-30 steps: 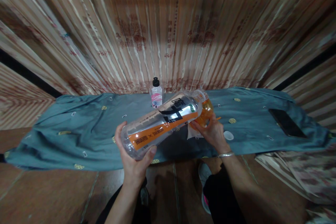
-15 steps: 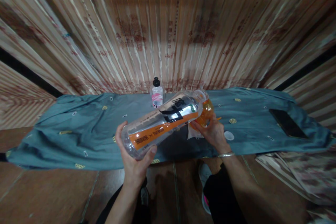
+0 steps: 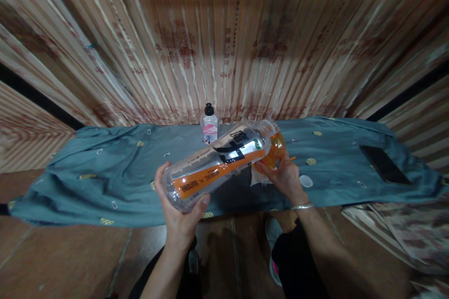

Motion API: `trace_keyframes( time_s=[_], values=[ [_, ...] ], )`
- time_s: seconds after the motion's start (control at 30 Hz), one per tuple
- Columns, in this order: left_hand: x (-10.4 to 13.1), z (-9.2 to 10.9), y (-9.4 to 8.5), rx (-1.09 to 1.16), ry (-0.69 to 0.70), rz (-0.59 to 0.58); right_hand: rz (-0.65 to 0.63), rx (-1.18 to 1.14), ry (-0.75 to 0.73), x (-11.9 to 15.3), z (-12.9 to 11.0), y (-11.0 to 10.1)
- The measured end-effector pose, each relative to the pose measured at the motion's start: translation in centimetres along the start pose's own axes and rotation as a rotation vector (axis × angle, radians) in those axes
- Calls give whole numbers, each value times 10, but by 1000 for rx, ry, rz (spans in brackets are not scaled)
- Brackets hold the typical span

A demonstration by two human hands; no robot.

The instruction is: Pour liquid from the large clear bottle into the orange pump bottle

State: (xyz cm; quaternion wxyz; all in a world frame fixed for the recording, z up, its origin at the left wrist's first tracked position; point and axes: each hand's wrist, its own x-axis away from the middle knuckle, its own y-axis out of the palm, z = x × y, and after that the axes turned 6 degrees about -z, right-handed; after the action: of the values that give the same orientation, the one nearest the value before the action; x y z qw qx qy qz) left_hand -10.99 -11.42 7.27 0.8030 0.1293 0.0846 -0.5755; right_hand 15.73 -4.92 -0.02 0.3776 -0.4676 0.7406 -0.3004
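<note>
Teal-clothed tabletop [image 3: 126,173]: left hand [image 3: 180,224] wrapped around tilted large bottle [image 3: 213,166]; right hand [image 3: 286,177] gripping orange bottle [image 3: 276,149], necks meeting. Capped bottle [image 3: 209,128] upright behind.

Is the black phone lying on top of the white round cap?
No, the phone lies on the cloth, apart from the cap.

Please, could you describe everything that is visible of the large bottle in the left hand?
The large bottle looks like clear plastic, with a silver and orange label and black print. The left hand holds its base end. It slants above the cloth, its neck end at the smaller bottle of orange liquid; whether they touch is unclear.
</note>
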Motion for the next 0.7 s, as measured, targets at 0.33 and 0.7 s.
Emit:
trace_keyframes(
  time_s=[0.33, 0.7],
  values=[
    [0, -2, -3, -24, -6, -14, 7, -7, -12, 0, 3, 2],
    [0, 1, 1, 10, 2, 12, 13, 2, -7, 0, 3, 1]
  ],
)
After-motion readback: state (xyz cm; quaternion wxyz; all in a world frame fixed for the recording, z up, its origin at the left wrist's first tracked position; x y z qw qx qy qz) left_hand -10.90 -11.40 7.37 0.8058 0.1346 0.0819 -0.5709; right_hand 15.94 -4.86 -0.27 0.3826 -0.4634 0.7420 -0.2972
